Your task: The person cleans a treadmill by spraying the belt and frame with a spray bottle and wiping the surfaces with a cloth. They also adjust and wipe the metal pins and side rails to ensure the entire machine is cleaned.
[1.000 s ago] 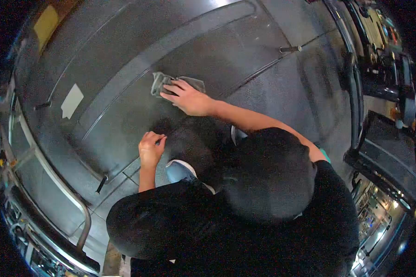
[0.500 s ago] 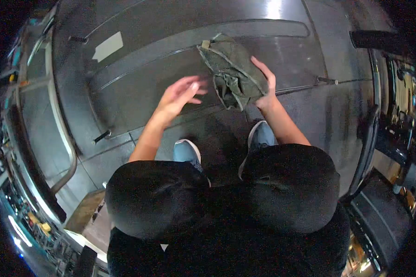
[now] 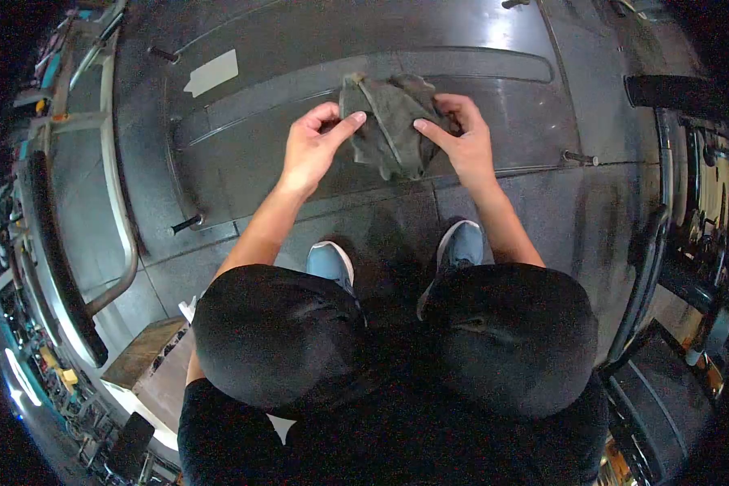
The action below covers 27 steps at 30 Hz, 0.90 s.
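Note:
A dark grey-green cloth (image 3: 393,121) with a pale seam running across it hangs between my two hands, above the floor and beyond my shoes. My left hand (image 3: 316,146) pinches its left edge, thumb on top and fingers curled beneath. On the opposite side, my right hand (image 3: 466,142) grips the cloth with the thumb pressed on its face; the fingertips behind are partly hidden. The fabric looks crumpled, with an uneven lower edge.
Dark floor mats (image 3: 316,194) with black pegs (image 3: 188,224) lie ahead. A pale tag-shaped patch (image 3: 212,74) is at upper left. Metal frames (image 3: 109,178) stand left, a black padded bench (image 3: 648,397) right, and a box (image 3: 154,364) by my left leg.
My left hand has moved right and taken hold of the cloth's left edge. The cloth has turned and spread flatter, and my right thumb now lies on its near face.

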Each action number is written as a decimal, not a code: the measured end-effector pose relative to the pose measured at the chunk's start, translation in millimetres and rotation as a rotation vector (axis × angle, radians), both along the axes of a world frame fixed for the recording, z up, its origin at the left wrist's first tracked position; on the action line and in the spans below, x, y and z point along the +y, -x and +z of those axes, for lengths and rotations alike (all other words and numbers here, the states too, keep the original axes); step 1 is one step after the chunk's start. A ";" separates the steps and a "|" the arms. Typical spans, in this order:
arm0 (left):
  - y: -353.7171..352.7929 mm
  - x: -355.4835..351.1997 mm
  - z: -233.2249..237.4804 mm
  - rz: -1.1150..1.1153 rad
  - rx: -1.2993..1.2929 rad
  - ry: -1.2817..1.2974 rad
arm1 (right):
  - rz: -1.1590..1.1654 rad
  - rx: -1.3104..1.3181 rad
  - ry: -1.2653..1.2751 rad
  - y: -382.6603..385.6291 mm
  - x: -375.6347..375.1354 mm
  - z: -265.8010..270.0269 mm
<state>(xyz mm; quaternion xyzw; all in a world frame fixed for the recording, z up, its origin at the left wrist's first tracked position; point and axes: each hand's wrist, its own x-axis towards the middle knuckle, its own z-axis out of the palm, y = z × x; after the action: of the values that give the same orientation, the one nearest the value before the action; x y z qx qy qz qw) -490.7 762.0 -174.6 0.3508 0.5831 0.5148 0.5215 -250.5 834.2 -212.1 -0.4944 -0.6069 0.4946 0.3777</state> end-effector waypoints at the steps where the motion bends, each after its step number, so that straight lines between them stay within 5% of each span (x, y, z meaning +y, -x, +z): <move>1: 3.1 0.5 2.4 -0.029 0.066 -0.040 | -0.023 -0.020 -0.076 -3.5 1.8 6.1; 6: 11.0 9.8 3.0 -0.142 0.017 -0.055 | 0.166 -0.155 0.138 -25.2 15.8 21.4; 8: 1.0 12.0 2.9 -0.097 -0.180 -0.041 | 0.204 -0.169 -0.119 -27.7 15.9 7.4; 13: -11.0 13.3 7.8 -0.079 -0.163 -0.014 | 0.171 -0.142 -0.217 -21.1 3.3 8.4; 22: -3.6 13.6 94.0 -0.164 0.000 -0.215 | 0.006 -0.039 -0.473 2.2 5.2 84.3; 27: -3.8 8.0 97.4 -0.356 0.264 -0.169 | 0.198 0.040 -0.241 3.4 4.5 80.8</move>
<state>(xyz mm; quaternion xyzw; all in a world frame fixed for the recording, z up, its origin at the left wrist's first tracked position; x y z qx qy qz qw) -486.8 770.0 -77.2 0.5547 0.5300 0.4112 0.4923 -254.0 838.7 -131.3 -0.3736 -0.6999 0.4628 0.3955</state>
